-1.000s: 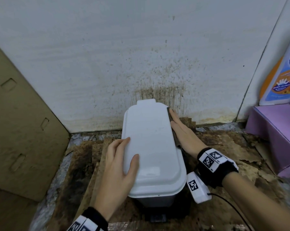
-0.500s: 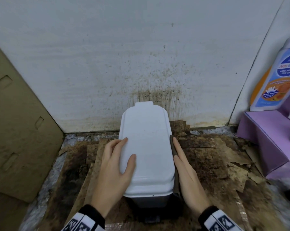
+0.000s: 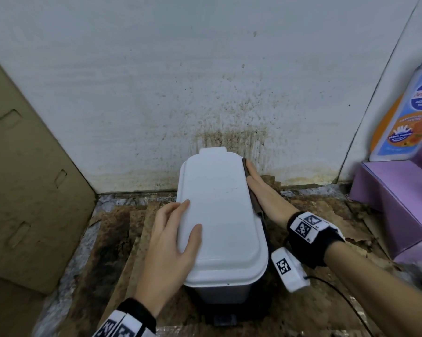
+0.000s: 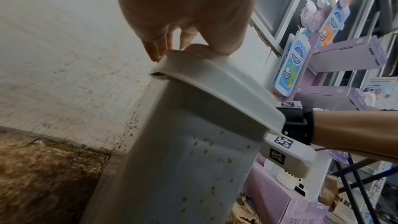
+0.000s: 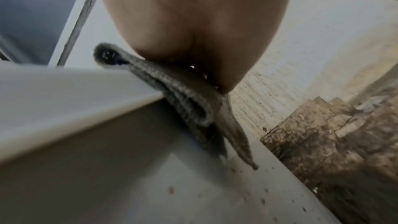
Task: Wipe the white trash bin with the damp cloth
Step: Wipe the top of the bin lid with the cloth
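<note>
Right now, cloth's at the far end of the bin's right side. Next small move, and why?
Probably drag the right hand with the cloth down the bin wall: brown specks show just below it, while the left hand steadies the lid.

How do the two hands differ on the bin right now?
The left hand lies bare on the white lid, thumb on top and fingers along its left edge; the right hand presses the grey cloth flat against the bin's right side. The left hand sits nearer the front, the right hand nearer the wall. Both have straight fingers.
</note>
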Demonstrator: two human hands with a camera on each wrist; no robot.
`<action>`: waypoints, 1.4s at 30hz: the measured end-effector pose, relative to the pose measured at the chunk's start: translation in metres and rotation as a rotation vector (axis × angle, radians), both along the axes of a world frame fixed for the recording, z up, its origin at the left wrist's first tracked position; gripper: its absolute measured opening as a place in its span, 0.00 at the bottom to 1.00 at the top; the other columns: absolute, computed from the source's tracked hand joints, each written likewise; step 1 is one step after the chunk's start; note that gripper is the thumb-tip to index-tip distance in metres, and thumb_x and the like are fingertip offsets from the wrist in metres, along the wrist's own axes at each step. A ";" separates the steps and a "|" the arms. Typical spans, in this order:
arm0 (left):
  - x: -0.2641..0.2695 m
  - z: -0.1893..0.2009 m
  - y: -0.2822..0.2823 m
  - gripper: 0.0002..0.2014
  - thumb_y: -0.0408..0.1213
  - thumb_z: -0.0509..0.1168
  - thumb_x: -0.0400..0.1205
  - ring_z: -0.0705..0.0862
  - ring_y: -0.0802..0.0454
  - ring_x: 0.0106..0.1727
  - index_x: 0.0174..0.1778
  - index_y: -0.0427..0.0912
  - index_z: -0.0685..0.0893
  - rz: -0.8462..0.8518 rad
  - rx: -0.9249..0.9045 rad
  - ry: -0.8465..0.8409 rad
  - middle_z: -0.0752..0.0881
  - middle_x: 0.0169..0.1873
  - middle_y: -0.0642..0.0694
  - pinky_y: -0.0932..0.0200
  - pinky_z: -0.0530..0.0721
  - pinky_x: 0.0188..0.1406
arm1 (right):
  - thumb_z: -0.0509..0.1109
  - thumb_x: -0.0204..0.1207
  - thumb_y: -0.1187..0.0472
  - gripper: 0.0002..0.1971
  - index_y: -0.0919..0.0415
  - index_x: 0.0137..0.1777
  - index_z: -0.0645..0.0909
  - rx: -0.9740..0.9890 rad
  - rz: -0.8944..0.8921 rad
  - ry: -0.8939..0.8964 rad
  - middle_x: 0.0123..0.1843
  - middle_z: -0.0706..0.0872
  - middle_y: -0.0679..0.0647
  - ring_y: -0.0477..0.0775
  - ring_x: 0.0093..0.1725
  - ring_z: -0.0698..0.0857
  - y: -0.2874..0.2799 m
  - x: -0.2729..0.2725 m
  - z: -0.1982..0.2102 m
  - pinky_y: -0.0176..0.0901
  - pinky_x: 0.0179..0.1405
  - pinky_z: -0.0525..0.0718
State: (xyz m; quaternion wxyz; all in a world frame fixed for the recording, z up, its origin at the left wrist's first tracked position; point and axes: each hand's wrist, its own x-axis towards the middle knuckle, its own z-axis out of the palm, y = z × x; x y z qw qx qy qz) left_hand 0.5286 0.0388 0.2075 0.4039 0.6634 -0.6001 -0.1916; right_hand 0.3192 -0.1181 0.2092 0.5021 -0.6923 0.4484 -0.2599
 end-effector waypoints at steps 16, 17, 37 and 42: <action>-0.002 -0.003 0.000 0.24 0.44 0.66 0.87 0.71 0.59 0.76 0.81 0.50 0.74 0.026 -0.047 -0.034 0.69 0.74 0.57 0.60 0.69 0.75 | 0.58 0.89 0.47 0.24 0.30 0.84 0.62 0.155 -0.373 -0.462 0.80 0.71 0.26 0.32 0.77 0.74 0.133 0.003 -0.026 0.39 0.74 0.79; -0.002 -0.003 0.000 0.24 0.45 0.65 0.87 0.71 0.59 0.76 0.81 0.50 0.73 0.024 -0.046 -0.034 0.69 0.74 0.57 0.60 0.68 0.75 | 0.59 0.89 0.49 0.24 0.33 0.84 0.64 0.134 -0.414 -0.467 0.79 0.72 0.27 0.32 0.76 0.75 0.134 0.005 -0.028 0.37 0.72 0.80; -0.001 -0.002 0.000 0.26 0.50 0.62 0.87 0.70 0.60 0.77 0.82 0.47 0.73 0.001 -0.058 -0.036 0.69 0.75 0.56 0.66 0.65 0.75 | 0.53 0.92 0.55 0.26 0.51 0.89 0.57 -0.382 0.050 0.270 0.82 0.75 0.55 0.45 0.79 0.75 0.081 0.029 0.059 0.37 0.77 0.71; -0.001 -0.005 0.000 0.26 0.48 0.62 0.88 0.70 0.58 0.78 0.82 0.46 0.72 0.003 -0.064 -0.060 0.69 0.76 0.54 0.64 0.66 0.76 | 0.43 0.93 0.49 0.30 0.59 0.90 0.44 -0.614 0.312 0.785 0.92 0.42 0.51 0.47 0.90 0.39 0.077 0.039 0.035 0.43 0.87 0.40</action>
